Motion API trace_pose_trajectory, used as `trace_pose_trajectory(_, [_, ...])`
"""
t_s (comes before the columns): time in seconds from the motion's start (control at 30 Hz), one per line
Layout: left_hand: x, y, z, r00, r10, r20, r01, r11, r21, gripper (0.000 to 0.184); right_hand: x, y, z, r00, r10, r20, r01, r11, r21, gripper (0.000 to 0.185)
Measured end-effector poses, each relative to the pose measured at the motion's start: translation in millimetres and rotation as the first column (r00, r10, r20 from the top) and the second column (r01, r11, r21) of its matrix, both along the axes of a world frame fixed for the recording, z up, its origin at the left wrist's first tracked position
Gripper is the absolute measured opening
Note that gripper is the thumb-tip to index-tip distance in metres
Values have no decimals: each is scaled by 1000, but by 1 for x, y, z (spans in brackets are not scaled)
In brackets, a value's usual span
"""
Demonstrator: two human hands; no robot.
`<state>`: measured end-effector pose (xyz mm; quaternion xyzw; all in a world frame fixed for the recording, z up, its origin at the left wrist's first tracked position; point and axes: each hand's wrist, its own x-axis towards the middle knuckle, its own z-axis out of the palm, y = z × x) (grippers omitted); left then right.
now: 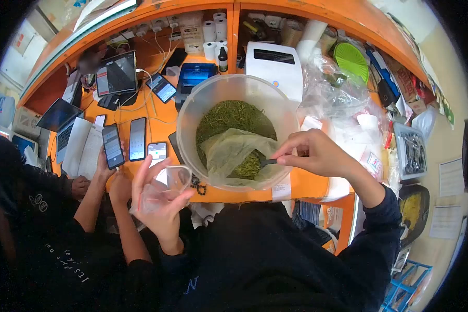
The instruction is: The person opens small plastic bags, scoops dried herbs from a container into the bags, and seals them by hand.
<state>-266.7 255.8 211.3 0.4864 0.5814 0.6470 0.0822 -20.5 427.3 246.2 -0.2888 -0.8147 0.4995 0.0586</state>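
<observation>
A large translucent plastic bucket [187, 145] stands in front of me, with dried green shredded leaves [234, 115] inside. Some of the leaves lie in a thin clear plastic bag [229, 148] within the bucket. My right hand [314, 153] pinches the handle of a dark spoon [269, 162] at the bucket's right side; the spoon's tip reaches to the leaves in the bag. To the left of the bucket, my left hand [161, 203] is wrapped round a clear plastic cup [178, 179], its mouth tilted toward the bucket. Whether several cups are nested there I cannot tell.
Behind the bucket are a white label printer [273, 67] and a small blue-topped printer [196, 75]. Clear plastic bags [330, 88] crowd the right side. At left, another person's hand [105, 166] holds a phone [112, 145], beside more phones and a laptop [62, 125].
</observation>
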Motion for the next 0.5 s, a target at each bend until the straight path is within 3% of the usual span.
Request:
trace_pose_trajectory(0.07, [6, 8, 5, 993, -64, 101, 68, 997, -34, 83, 5, 4, 13, 1000, -28, 2, 28, 994, -109, 17])
trace_pose_trajectory(0.13, [9, 19, 15, 987, -123, 99, 130, 989, -69, 84, 10, 7, 20, 999, -33, -6, 32, 992, -126, 17])
trace_pose_trajectory(0.23, [12, 41, 20, 949, -212, 234, 233, 970, -70, 84, 12, 8, 32, 997, -70, -26, 66, 986, -153, 17])
trace_pose_trajectory(0.3, [13, 53, 22, 971, -194, 137, 209, 972, -107, 85, 9, 6, 50, 987, -148, -68, 131, 970, -205, 17])
trace_pose_trajectory(0.33, [12, 58, 25, 978, -193, 80, 204, 967, -155, 86, 7, 6, 61, 982, -187, 10, 186, 962, -199, 16])
trace_pose_trajectory(0.43, [15, 73, 25, 974, -226, 34, 228, 954, -197, 90, -3, 7, 66, 947, -317, -59, 308, 944, -122, 13])
trace_pose_trajectory(0.5, [17, 80, 26, 971, -236, 19, 235, 946, -223, 91, -10, 10, 60, 941, -312, -130, 315, 949, 4, 14])
